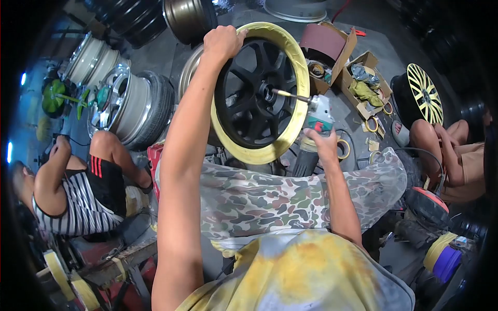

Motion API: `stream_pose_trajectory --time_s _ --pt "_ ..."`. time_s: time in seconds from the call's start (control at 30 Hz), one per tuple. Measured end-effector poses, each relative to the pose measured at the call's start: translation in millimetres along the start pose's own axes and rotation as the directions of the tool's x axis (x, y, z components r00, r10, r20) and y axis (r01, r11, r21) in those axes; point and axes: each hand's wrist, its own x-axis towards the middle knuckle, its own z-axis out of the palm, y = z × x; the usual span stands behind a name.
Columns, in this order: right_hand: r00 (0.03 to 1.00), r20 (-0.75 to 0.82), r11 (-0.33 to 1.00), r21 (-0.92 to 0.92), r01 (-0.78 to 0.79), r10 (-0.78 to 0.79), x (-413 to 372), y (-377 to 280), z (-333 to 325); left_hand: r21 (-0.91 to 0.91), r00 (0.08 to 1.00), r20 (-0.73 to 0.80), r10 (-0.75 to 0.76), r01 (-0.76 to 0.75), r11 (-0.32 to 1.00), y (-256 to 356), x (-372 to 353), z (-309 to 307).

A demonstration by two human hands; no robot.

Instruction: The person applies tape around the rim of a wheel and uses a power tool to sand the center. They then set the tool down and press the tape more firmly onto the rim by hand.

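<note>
A black spoked wheel rim [254, 98] with yellow masking tape around its lip stands upright in front of my knees. My left hand [222, 42] grips the rim's top edge. My right hand [321, 142] holds a green and white power tool [317, 118], whose long thin bit reaches into the rim's hub area between the spokes. My lap, in camouflage shorts, lies below the rim.
Several bare rims [132, 103] lie at the left and back. A person in a striped top [78, 192] sits at left; another person [456, 155] sits at right beside a yellow-spoked wheel [425, 93]. Cardboard boxes [332, 52] and tape rolls [371, 124] lie behind the rim.
</note>
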Motion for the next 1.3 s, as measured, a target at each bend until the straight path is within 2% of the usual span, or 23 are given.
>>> stream_pose_trajectory --time_s 0.07,0.13,0.27,0.33,0.43,0.5,0.57,0.6,0.63,0.7,0.8,0.87,0.93,1.2,1.27,1.3 --pt "0.997 -0.069 0.984 0.177 -0.019 0.032 3.7 -12.6 -11.3 -0.012 0.998 -0.019 -0.055 0.055 0.998 7.3 13.4 5.5" --pt "0.993 -0.105 0.977 0.212 -0.022 0.045 6.4 -18.9 -25.1 -0.017 0.999 -0.043 -0.009 0.009 1.000 6.3 15.3 14.2" --pt "0.977 -0.213 0.969 0.242 0.048 0.005 12.9 -18.1 -39.4 -0.043 0.989 -0.140 0.044 -0.051 0.998 5.9 21.3 19.3" --pt "0.975 -0.218 0.965 0.261 0.014 0.045 9.6 -24.6 -38.6 -0.042 0.989 -0.141 0.052 -0.058 0.997 5.3 30.3 20.5" --pt "0.969 -0.244 0.978 0.205 0.028 0.023 10.0 -22.3 -38.8 -0.063 0.998 -0.052 -0.017 0.013 0.998 9.3 30.3 14.4" --pt "0.963 -0.270 0.985 0.167 0.038 0.008 9.2 -18.6 -40.5 -0.082 0.999 -0.001 -0.054 0.054 0.995 10.8 8.2 1.4" --pt "0.960 -0.278 0.989 0.140 0.052 -0.012 7.6 -23.7 -40.1 -0.176 0.996 -0.068 -0.051 0.039 0.984 12.3 -44.3 -8.9" --pt "0.958 -0.288 0.987 0.152 0.047 -0.001 7.3 -25.5 -40.4 -0.182 0.987 0.079 -0.142 0.154 0.971 24.0 -76.4 -25.7" --pt "0.957 -0.291 0.989 0.136 0.050 -0.008 6.8 -27.3 -40.6 -0.170 0.979 0.079 -0.188 0.199 0.965 31.0 -111.1 -25.1" --pt "0.959 -0.283 0.992 0.118 0.049 -0.013 8.4 -25.3 -39.0 -0.192 0.911 0.221 -0.348 0.390 0.901 49.2 -165.8 -23.7" --pt "0.962 -0.275 0.994 0.104 0.021 0.008 13.1 -17.3 -38.6 -0.477 0.888 0.170 -0.428 0.454 0.753 77.2 -218.3 7.6" --pt "0.954 -0.300 0.992 0.124 0.010 0.028 14.4 -13.9 -35.8 -0.544 0.826 0.205 -0.525 0.542 0.640 94.4 -224.7 16.2" --pt "0.954 -0.298 0.995 0.104 0.003 0.028 16.2 -12.4 -34.6 -0.668 0.872 0.086 -0.482 0.410 0.622 95.8 -230.4 27.2" --pt "0.964 -0.266 0.995 0.094 0.031 -0.005 21.3 -18.3 -30.3 -0.666 0.873 0.093 -0.478 0.411 0.622 83.3 -249.9 33.4" --pt "0.967 -0.254 0.993 0.111 0.025 0.004 21.7 -17.6 -30.8 -0.660 0.909 0.113 -0.400 0.370 0.654 71.4 -246.2 17.9" --pt "0.971 -0.239 0.991 0.130 0.025 0.007 21.8 -16.7 -31.8 -0.644 0.943 0.071 -0.326 0.293 0.706 63.2 -238.1 5.7"
